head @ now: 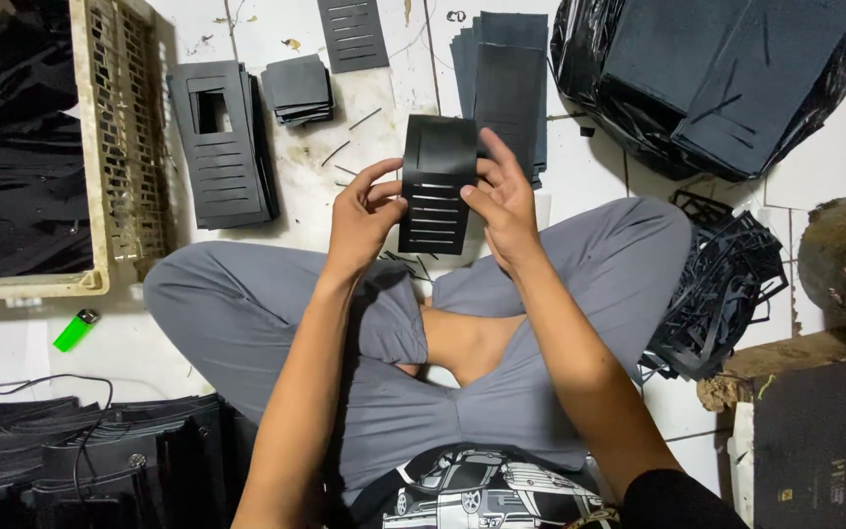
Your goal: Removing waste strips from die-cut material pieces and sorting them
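- Head view: nearest the camera, crossed legs in grey trousers (247, 304) are seen on the white tiled floor (834, 157), with both forearms reaching forward over them.
- A black die-cut sheet (436, 186), slotted in its lower half and curled at its top, is held upright between the two hands, above the knees.
- On the left hand (362, 217), the grip is clamped on the sheet's left edge, thumb in front.
- On the right hand (503, 201), the grip is clamped on the sheet's right edge, fingers spread over its face.
- Just behind the sheet, a stack of black slotted sheets (506, 83) is laid on the floor.
- A second stack with a rectangular window (219, 147) is set to the left, beside a beige plastic crate (115, 147).
- A green lighter (74, 331) lies near the left knee.
- A heap of black offcuts (722, 294) rests against the right knee.
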